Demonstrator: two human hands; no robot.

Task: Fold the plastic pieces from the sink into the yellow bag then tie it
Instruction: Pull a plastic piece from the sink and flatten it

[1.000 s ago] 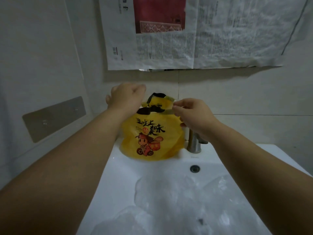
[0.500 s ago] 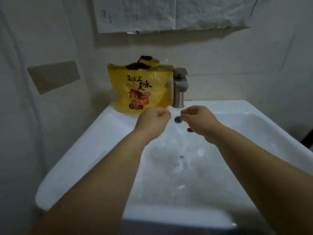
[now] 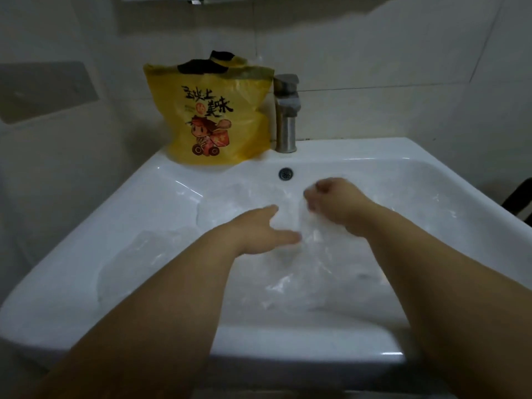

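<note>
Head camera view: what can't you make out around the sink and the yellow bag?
Contents of the yellow bag: hidden by its front wall, head view.
Number and edges of the plastic pieces: clear film on the white sink.
Fingertips of the right hand: curled under, motion-blurred.
The dark object at right: cut off by the frame edge.

A glossy white sink [image 3: 302, 341], smooth as glazed ceramic, holds clear plastic [image 3: 316, 269], thin, crinkled and catching the light. Behind it, a yellow bag [image 3: 210, 116] of thin, creased, faintly shiny film stands beside a tap [image 3: 285, 122] of dull brushed metal. The wall tiles [image 3: 374, 53] look smooth.
</note>
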